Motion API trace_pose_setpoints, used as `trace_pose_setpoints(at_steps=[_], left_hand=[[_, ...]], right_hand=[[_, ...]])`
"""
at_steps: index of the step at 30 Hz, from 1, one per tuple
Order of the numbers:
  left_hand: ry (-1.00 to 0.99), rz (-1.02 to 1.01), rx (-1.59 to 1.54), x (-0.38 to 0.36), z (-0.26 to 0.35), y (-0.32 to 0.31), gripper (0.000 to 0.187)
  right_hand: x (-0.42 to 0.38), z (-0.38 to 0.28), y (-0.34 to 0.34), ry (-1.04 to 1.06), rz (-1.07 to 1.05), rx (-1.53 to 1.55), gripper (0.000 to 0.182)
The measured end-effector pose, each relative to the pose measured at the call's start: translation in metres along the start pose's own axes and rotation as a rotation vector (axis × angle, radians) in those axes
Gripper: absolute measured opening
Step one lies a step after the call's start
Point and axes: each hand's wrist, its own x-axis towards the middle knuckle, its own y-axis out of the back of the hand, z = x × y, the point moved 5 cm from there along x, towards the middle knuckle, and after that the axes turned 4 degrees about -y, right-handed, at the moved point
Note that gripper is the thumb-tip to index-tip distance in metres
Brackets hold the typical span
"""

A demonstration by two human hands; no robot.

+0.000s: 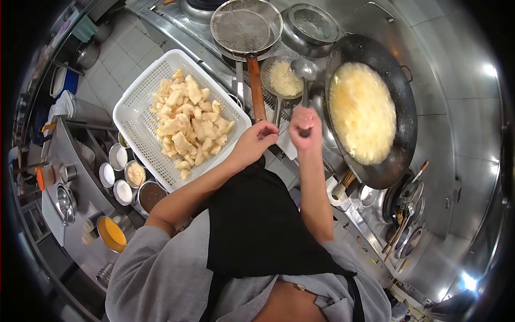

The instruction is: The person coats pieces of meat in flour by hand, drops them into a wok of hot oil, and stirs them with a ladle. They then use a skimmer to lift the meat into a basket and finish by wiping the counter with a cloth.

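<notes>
- White perforated basket holding pale yellow fried pieces.
- Black wok filled with foaming yellow-white oil.
- Reddish-brown handle on the mesh strainer.
- Silver ladle.
- Black apron over grey shirt.

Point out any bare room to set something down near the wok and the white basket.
Bare steel lies right of the wok, toward the back wall, and some floor tiles left of the white basket. Between basket and wok it is crowded: strainer, small skimmer of crumbs, ladle held by the right hand, left hand beside it.
</notes>
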Motion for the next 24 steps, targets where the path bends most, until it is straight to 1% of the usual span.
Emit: trace_pose_setpoints(at_steps=[1, 2, 4, 5, 7, 8, 9, 11, 12, 13, 15, 16, 17, 19, 20, 21, 23, 24], left_hand=[[0.004, 0.003, 0.016, 0.0, -0.002, 0.001, 0.016], [0.005, 0.002, 0.016, -0.001, -0.002, 0.001, 0.016], [0.047, 0.036, 0.025, -0.003, -0.005, 0.0, 0.015], [0.048, 0.036, 0.025, -0.004, -0.007, -0.002, 0.015], [0.029, 0.044, -0.017, -0.007, -0.012, -0.003, 0.015], [0.032, 0.046, -0.013, -0.006, -0.015, -0.005, 0.015], [0.037, 0.065, -0.038, -0.005, -0.018, -0.009, 0.015], [0.04, 0.09, -0.057, -0.002, -0.021, -0.017, 0.016], [0.053, 0.095, -0.059, 0.0, -0.023, -0.021, 0.016], [0.067, 0.1, -0.062, 0.001, -0.024, -0.024, 0.017], [0.055, 0.096, -0.03, -0.004, -0.013, -0.022, 0.018], [0.034, 0.084, -0.01, -0.01, -0.006, -0.021, 0.017], [0.004, 0.072, 0.016, -0.016, 0.005, -0.018, 0.017], [0.008, 0.15, -0.028, -0.032, 0.023, -0.012, 0.017], [-0.005, 0.2, -0.03, -0.041, 0.029, -0.008, 0.017], [-0.037, 0.211, -0.012, -0.048, 0.037, -0.006, 0.017], [-0.018, 0.333, 0.002, -0.07, 0.048, 0.002, 0.017], [-0.034, 0.345, 0.016, -0.081, 0.053, 0.005, 0.017]], right_hand=[[-0.004, 0.003, 0.011, -0.008, 0.033, -0.076, 0.021], [-0.008, 0.006, 0.022, -0.007, 0.033, -0.075, 0.021], [-0.019, 0.006, 0.049, 0.129, 0.25, -0.307, 0.013], [-0.023, 0.012, 0.05, 0.129, 0.251, -0.306, 0.013], [-0.042, 0.006, 0.057, 0.375, 0.635, -0.93, 0.009], [-0.049, 0.005, 0.061, 0.414, 0.648, -1.015, 0.012], [-0.054, 0.005, 0.067, 0.408, 0.647, -1.011, 0.012], [-0.067, -0.001, 0.075, 0.436, 0.792, -1.319, 0.015], [-0.072, -0.004, 0.085, 0.458, 0.822, -1.37, 0.016], [-0.074, -0.005, 0.093, 0.454, 0.815, -1.368, 0.016], [-0.075, -0.008, 0.104, 0.501, 0.883, -1.564, 0.014], [-0.068, -0.012, 0.11, 0.549, 0.852, -1.628, 0.014], [-0.058, -0.014, 0.113, 0.549, 0.828, -1.63, 0.014], [-0.025, -0.027, 0.104, 0.672, 0.702, -1.581, 0.013], [-0.003, -0.036, 0.094, 0.732, 0.692, -1.594, 0.011], [0.023, -0.049, 0.086, 0.738, 0.649, -1.595, 0.011], [0.078, -0.08, 0.062, 0.854, 0.502, -1.586, 0.014], [0.102, -0.091, 0.046, 0.854, 0.538, -1.531, 0.014]])
